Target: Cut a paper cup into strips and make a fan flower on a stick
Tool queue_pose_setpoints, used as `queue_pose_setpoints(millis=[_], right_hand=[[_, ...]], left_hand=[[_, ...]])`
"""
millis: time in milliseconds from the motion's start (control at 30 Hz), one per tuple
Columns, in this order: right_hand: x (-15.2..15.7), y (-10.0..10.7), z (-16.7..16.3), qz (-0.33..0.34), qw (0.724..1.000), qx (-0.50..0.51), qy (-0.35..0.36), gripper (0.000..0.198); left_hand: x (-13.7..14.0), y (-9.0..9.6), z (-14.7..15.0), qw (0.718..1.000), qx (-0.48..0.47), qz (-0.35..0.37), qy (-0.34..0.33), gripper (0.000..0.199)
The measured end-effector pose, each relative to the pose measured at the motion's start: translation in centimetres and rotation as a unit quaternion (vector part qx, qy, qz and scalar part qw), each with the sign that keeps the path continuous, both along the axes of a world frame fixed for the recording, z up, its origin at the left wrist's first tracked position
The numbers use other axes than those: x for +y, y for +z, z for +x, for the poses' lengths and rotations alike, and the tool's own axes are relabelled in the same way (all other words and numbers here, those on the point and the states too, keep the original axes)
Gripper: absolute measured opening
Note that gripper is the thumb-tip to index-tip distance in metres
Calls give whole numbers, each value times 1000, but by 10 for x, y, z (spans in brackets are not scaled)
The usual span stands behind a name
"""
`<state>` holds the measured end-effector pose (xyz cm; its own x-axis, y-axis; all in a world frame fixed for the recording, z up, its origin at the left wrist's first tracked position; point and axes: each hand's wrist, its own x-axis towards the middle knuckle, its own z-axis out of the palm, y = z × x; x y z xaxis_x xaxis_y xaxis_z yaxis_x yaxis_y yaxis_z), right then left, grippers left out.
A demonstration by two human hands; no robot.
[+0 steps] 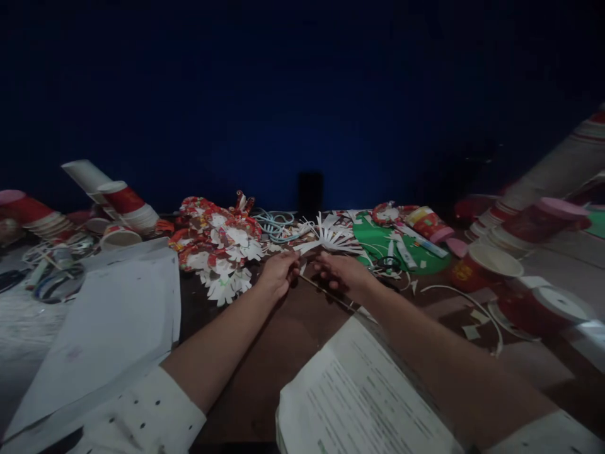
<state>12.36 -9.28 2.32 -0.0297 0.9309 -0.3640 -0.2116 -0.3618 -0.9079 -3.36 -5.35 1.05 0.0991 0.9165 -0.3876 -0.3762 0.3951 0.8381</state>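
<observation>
My left hand [280,272] is closed, thumb and fingers pinched together at the middle of the brown table; what lies between the fingertips is too small to make out. From those fingertips a thin pale strip or stick [326,292] slants down to the right. Facing it, my right hand [347,274] has its fingers loosely bent and apart, and I see nothing in them. Just beyond both hands is a white paper cup cut into spread strips [327,238]; whether either hand touches it I cannot tell.
Red-and-white cut-paper pieces [215,236] are heaped at left, behind a white sheet [127,296]. A green sheet [428,260] carries tubes and scraps. Paper cups [130,205] stand at left, more cups [494,260] at right. A printed packet [354,391] lies in front.
</observation>
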Motion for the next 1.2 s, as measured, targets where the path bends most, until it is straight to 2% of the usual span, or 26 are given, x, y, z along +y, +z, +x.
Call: queue_pose_setpoints(millis=[67, 133, 267, 367, 467, 567, 700, 767, 867, 1000, 1100, 1200], right_hand=[[3, 3, -1, -65, 991, 117, -6, 21], [8, 3, 0, -80, 978, 190, -32, 21], [17, -2, 10, -31, 955, 238, -174, 8], [20, -5, 14, 20, 949, 207, -239, 15], [14, -4, 10, 70, 957, 176, -219, 23], [3, -1, -3, 98, 974, 134, -154, 29], [-9, -3, -18, 95, 989, 75, -83, 31], [-10, -5, -19, 97, 990, 61, -85, 32], [-7, -6, -15, 105, 986, 60, -112, 30], [-4, -5, -11, 97, 979, 74, -160, 30], [-5, -6, -14, 100, 977, 114, -152, 32], [-6, -8, -18, 91, 978, 137, -132, 32]], left_hand=[[-3, 2, 1, 1000, -21, -2, -12, 10], [-6, 3, 1, 999, -31, 10, -41, 9], [-9, 4, 1, 996, 6, 23, -86, 12], [-11, 3, 2, 995, 36, 48, -84, 16], [-12, 3, 4, 993, 8, 99, -71, 28], [-14, 5, 5, 985, -28, 142, -89, 39], [-17, 7, 3, 983, -34, 95, -156, 36], [-17, 6, 2, 983, -29, 98, -152, 31], [-16, 5, 2, 979, -29, 158, -125, 33], [-20, 9, 3, 966, -27, 183, -183, 42], [-26, 13, 6, 963, 3, 187, -196, 46], [-29, 13, 9, 962, 30, 212, -172, 34]])
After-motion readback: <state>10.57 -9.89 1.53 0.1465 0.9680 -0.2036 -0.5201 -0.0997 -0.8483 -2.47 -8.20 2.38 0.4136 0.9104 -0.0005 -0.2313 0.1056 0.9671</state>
